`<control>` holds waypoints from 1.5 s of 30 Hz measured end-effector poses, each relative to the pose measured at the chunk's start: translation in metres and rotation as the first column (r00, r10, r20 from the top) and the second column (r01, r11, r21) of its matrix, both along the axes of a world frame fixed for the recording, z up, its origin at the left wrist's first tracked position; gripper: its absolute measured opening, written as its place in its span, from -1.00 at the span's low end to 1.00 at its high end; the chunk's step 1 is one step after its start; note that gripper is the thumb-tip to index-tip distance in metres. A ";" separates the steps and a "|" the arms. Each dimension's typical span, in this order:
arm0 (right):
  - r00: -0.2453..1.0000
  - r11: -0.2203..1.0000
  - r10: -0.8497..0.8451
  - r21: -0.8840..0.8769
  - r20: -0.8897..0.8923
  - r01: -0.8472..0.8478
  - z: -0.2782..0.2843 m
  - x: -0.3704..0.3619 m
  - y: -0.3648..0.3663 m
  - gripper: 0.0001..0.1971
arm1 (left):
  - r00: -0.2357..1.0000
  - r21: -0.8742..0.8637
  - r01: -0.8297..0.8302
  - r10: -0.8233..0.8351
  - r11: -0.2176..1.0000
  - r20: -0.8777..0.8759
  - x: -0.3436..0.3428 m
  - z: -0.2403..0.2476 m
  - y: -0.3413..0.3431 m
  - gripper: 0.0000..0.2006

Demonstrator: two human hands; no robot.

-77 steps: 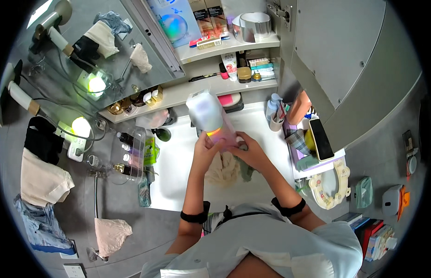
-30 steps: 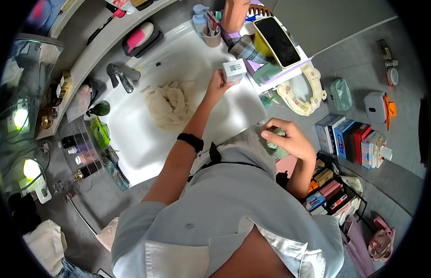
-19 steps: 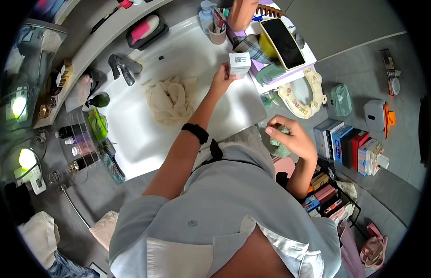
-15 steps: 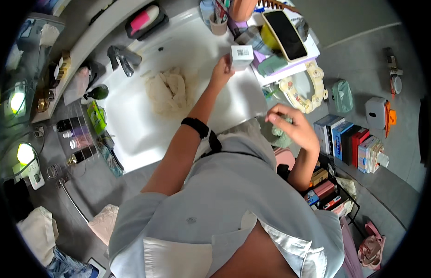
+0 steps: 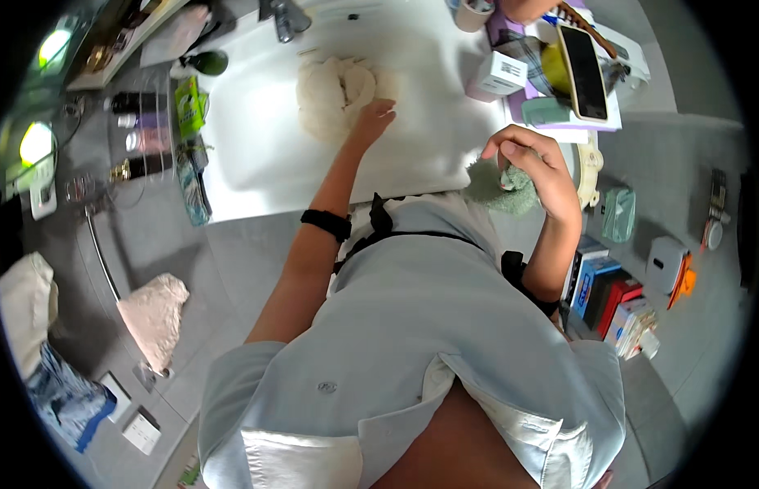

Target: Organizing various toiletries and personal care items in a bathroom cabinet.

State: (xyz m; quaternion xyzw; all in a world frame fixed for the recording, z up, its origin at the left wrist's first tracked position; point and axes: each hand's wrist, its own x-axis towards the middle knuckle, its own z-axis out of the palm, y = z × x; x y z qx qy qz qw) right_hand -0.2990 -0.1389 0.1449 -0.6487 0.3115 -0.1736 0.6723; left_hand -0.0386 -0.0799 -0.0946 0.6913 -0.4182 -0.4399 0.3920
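Note:
My left hand (image 5: 372,124) is over the white sink basin (image 5: 257,163), at the right side of a crumpled cream cloth (image 5: 324,102) lying wet in the basin. Its fingers are slightly apart, and nothing shows in them. Whether the fingertips touch the cloth I cannot tell. My right hand (image 5: 538,167) hovers off the basin's near right corner with loosely bent fingers and no object in its grasp. Below and behind it is a fuzzy green towel (image 5: 514,194). A small white box (image 5: 498,75) stands on the basin's right edge.
A phone (image 5: 585,73) lies on a pile right of the basin, with a plaid cloth (image 5: 530,61) and a green case (image 5: 547,112). The faucet (image 5: 283,20) is at the far side. Bottles (image 5: 143,122) and a green packet (image 5: 188,106) line the left.
My left hand has left the white box and moved left to beside the cream cloth. My right hand stays near the green towel. The whole view has shifted.

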 end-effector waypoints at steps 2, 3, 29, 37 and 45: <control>0.998 0.999 0.050 0.018 -0.034 -0.049 0.000 0.012 -0.001 -0.82 | 0.994 -0.001 -0.083 0.083 0.997 0.071 0.020 -0.008 0.024 -0.72; 0.996 0.997 0.066 0.031 -0.067 -0.064 0.001 0.018 -0.002 -0.80 | 0.990 0.083 -0.102 0.094 0.991 0.103 0.030 -0.010 0.034 -0.71; 0.938 0.945 0.326 0.014 -0.119 -0.327 -0.009 0.072 -0.012 -0.81 | 0.816 0.200 -0.566 0.579 0.800 -0.004 0.062 0.015 0.200 -0.77; 0.960 0.959 0.276 -0.048 -0.050 -0.278 -0.022 0.046 -0.020 -0.77 | 0.922 0.361 -0.297 0.168 0.884 0.348 0.054 0.022 0.183 -0.60; 0.975 0.979 0.205 0.018 -0.089 -0.204 -0.002 0.024 -0.023 -0.78 | 0.940 0.502 -0.042 -0.135 0.864 0.312 0.055 0.031 0.149 -0.55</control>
